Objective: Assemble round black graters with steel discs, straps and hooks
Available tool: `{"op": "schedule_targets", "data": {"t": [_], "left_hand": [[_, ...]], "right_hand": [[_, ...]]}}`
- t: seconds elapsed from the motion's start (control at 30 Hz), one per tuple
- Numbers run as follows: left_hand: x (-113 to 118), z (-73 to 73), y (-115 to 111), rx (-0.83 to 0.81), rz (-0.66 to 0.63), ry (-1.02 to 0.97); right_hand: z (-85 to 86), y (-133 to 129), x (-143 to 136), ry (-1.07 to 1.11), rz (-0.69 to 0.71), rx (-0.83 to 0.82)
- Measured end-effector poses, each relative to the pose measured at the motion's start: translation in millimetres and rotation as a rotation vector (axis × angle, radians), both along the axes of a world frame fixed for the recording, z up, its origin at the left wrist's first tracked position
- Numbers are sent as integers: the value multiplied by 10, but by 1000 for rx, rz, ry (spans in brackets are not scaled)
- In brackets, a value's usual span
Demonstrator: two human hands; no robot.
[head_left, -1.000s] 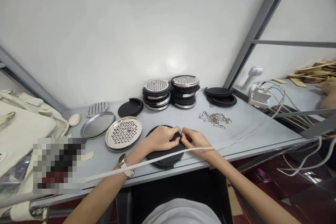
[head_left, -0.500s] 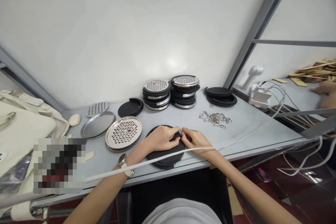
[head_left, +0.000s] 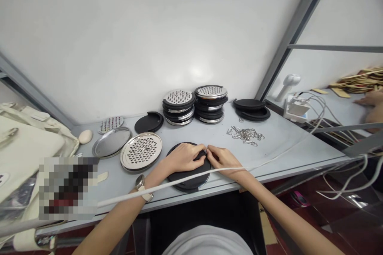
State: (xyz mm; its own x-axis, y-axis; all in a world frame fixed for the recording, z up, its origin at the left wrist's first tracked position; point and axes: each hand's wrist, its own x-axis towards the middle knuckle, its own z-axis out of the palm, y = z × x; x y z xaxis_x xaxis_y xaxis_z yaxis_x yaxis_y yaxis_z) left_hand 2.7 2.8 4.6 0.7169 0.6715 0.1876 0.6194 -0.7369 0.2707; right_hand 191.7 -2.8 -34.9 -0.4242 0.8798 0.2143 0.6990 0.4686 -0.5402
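Observation:
A round black disc-shaped cover [head_left: 191, 173] lies on the table close to its front edge. My left hand [head_left: 187, 157] rests across the disc, its thumb and forefinger closed on the right part of the rim. From the right, my right hand [head_left: 221, 159] meets it there, thumb and forefinger pinched together. Between the fingertips of both hands shows a small shiny metal clip [head_left: 205, 151], mostly hidden. A pile of wire clips [head_left: 245, 135] lies beyond my right hand. To the left sits a round metal grater plate [head_left: 141, 151] with many cut holes.
Two stacks of black-rimmed graters [head_left: 178, 107] stand by the wall. Black covers [head_left: 253, 113] lie at the right and another [head_left: 149, 122] left of the stacks. A metal dish [head_left: 112, 142] is farther left. A white cable [head_left: 179, 180] crosses above my forearms. Another person's hand [head_left: 371, 99] shows far right.
Almost nothing differs. My right fingertips have shifted very slightly at the disc's rim; the disc and my left hand stay in place.

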Motion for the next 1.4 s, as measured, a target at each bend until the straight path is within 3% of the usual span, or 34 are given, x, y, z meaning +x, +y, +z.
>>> {"op": "schedule_targets", "data": {"t": [1.4], "left_hand": [[-4, 2, 0, 16, -4, 19]], "right_hand": [[-9, -12, -5, 31, -16, -13]]}}
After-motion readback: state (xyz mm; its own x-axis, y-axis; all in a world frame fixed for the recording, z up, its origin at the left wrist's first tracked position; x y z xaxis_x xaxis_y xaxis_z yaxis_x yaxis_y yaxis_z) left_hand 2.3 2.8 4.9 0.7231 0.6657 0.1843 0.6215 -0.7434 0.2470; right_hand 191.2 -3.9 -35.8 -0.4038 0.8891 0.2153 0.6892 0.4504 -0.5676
